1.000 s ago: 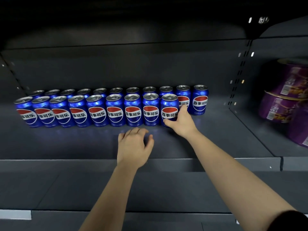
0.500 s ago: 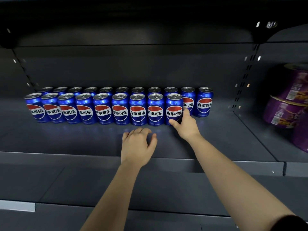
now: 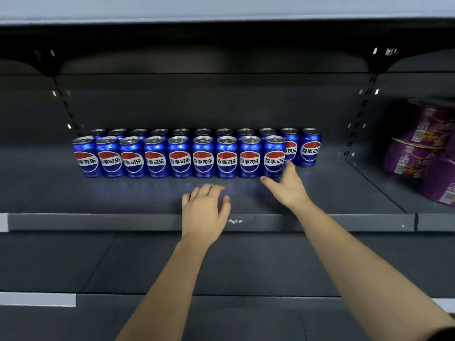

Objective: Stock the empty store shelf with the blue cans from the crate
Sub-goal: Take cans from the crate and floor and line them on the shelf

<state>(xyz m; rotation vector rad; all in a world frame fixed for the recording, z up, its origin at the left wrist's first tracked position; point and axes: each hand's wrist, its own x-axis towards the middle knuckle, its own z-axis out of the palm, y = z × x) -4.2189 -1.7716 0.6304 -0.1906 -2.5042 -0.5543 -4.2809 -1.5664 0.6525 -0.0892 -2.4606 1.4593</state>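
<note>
Since the earlier frame, the right hand [image 3: 286, 187] has been drawn slightly back from the rightmost front can [image 3: 273, 156]. Its fingers are now spread and open, with the thumb by the can's base and the forefinger just beside its right flank. Whether skin is still touching metal cannot be told. The left hand [image 3: 204, 207] is laid palm down on the shelf [image 3: 123, 221] near its front edge, with fingers relaxed and nothing held.

The step in hand is judged to be the release and squaring-up of that can. It would be done well if the right hand were withdrawn straight toward the front edge, so that the can is not clipped and its neighbours are not nudged. The label should be left facing forward and the can kept close against the one to its left.

The blue cans are stood upright toward the rear of the shelf. 9 are counted in the front row [image 3: 179, 156] and 11 in the back row [image 3: 311, 148], with silver tops and red-white-blue roundels turned outward. 2 front places at the right end are left unfilled. The crate is not in view. Purple packs [image 3: 418, 143] are stacked in the neighbouring bay at far right.
</note>
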